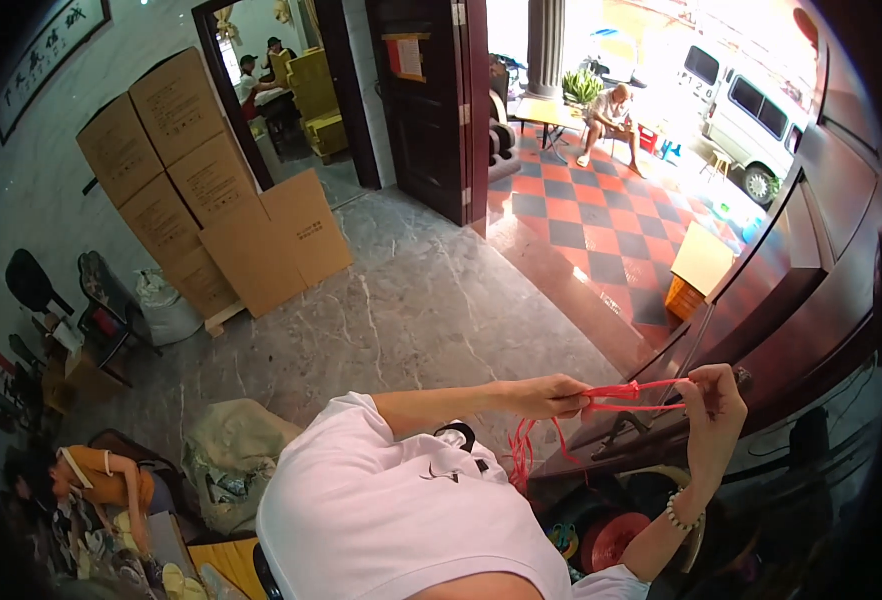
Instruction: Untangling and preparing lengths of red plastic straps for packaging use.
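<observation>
Red string [633,393] between both hands

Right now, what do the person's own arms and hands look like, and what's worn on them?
Both forearms are bare. The left hand shows nothing worn on it; its arm ends in a short white sleeve. The right hand has a bracelet of pale round beads at the wrist. No gloves on either hand.

- The left hand [546,396] and the right hand [713,400], raised at centre right, pinched a thin red plastic string [633,397] stretched between them.
- Loose red strands hung below the left hand.
- A red spool of string [611,538] lay at lower centre right.
- Stacked brown cardboard boxes [176,170] leaned at upper left.
</observation>
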The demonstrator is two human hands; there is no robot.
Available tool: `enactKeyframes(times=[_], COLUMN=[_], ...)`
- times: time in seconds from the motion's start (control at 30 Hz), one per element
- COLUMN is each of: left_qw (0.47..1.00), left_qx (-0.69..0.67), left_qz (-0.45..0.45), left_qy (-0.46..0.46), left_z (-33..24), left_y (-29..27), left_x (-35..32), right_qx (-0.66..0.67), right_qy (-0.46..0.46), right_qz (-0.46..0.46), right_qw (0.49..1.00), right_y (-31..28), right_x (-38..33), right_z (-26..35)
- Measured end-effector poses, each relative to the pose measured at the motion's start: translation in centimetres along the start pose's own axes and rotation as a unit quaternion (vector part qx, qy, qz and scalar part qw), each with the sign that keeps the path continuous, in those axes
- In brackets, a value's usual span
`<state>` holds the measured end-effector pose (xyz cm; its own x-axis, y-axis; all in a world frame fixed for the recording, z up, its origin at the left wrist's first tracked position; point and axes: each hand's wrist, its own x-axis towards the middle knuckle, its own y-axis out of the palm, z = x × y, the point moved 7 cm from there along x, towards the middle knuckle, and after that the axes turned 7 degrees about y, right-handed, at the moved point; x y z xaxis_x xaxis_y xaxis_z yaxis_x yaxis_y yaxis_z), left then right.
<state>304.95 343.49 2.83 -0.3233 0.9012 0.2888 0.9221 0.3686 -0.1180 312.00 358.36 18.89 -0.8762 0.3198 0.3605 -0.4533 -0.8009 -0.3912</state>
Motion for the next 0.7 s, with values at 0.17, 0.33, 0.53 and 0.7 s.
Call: enactKeyframes(times=[0.17,0.33,0.53,0.7], left_qw=[1.000,0.997,0.996,0.998], left_qx=[-0.009,-0.072,-0.081,0.022], left_qz=[-0.022,0.002,0.003,0.039], left_qy=[0.018,0.004,0.043,0.033], left_z=[-0.6,-1.2,-2.2,-1.4], left_y=[-0.5,0.7,1.1,0.0], left_x=[0.2,1.4,3.2,3.0], right_qx=[0.048,0.008,0.081,0.098], right_qy=[-0.013,-0.068,0.052,0.189], right_qz=[0.004,-0.027,0.106,0.307], right_qw=[0.999,0.997,0.990,0.928], right_y=[0.2,-0.5,-0.2,0.6], right_x=[1.3,4.4,7.3,6.2], right_z=[-0.2,1.9,2.2,1.4])
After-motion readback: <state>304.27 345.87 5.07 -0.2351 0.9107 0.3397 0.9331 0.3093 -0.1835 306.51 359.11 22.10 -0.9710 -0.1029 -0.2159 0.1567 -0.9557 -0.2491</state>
